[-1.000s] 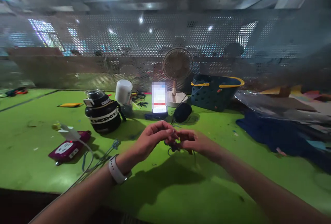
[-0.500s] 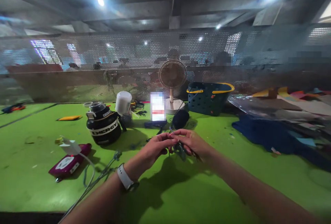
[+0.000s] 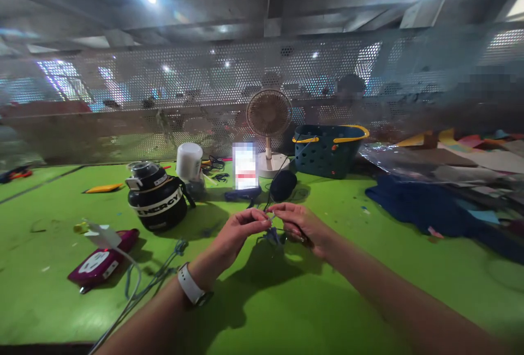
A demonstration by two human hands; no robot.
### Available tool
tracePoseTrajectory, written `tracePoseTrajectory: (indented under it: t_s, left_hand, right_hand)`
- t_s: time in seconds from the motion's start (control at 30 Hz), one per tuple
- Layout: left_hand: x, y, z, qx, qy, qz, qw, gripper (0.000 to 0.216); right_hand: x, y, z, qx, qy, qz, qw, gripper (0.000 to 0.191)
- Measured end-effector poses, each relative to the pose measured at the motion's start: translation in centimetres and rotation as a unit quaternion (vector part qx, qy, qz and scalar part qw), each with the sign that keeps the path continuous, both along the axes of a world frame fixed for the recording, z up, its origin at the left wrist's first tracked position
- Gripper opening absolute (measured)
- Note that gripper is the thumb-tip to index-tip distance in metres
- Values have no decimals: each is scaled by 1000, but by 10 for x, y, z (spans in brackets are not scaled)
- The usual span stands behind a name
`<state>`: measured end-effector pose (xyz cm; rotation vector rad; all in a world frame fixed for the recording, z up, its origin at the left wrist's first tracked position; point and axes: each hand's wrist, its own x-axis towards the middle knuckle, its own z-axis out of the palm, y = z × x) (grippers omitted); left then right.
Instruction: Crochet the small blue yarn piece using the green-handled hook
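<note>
Over the middle of the green table, my left hand [image 3: 245, 226] pinches a small blue-grey yarn piece [image 3: 273, 236] that dangles below the fingertips. My right hand [image 3: 303, 226] meets it from the other side, thumb and forefinger close together at the top of the piece. A thin dark tool [image 3: 305, 236] lies in my right palm, its kind mostly hidden by the fingers. Just beyond my hands sits a dark ball of yarn [image 3: 283, 185]. A bright phone [image 3: 245, 166] stands upright behind them, its screen blurred.
On the left are a black jug [image 3: 158, 199], a magenta power strip [image 3: 102, 262] with a white charger and cables, and a white container [image 3: 189, 162]. A fan [image 3: 269, 114] and a dark green basket [image 3: 331, 150] stand at the back. Dark blue cloth [image 3: 417, 207] lies on the right.
My hands have drawn slightly apart at the fingertips, and the yarn piece now hangs lower and more openly between them. The whole view has shifted a little.
</note>
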<state>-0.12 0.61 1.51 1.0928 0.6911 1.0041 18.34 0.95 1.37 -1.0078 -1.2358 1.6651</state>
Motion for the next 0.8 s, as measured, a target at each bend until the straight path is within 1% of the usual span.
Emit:
tracePoseTrajectory:
  t_s: [0.07,0.17,0.23,0.33,0.43,0.53,0.63,0.73,0.8]
  left_hand:
    - [1,-2,0,0,-12,-8,1000,23]
    - [3,-3,-2,-24,-7,-37,999,28]
    - [4,-3,-5,-47,9,-40,998,28]
    - [5,-2,-10,-89,42,-27,995,26]
    - [6,-2,-12,-120,71,-37,990,27]
    - [8,-6,-12,-122,79,-64,987,27]
    - [10,-10,-10,-114,80,-86,986,24]
    - [10,-9,-8,-101,81,-88,988,22]
    - [8,-8,-8,-95,86,-84,988,22]
  right_hand:
    - [-1,-1,-1,-13,-5,5,1000,18]
    - [-3,-2,-3,-14,-9,5,1000,17]
    - [-1,-2,-2,3,-4,-10,1000,18]
    - [6,-4,4,38,4,-26,999,22]
    - [8,-7,12,66,1,-6,998,24]
    - [2,-8,16,81,-4,26,996,25]
    - [-7,-6,16,87,-6,38,995,29]
    - [-10,-4,15,103,-12,15,995,39]
    - [-7,-1,12,118,-24,-25,992,46]
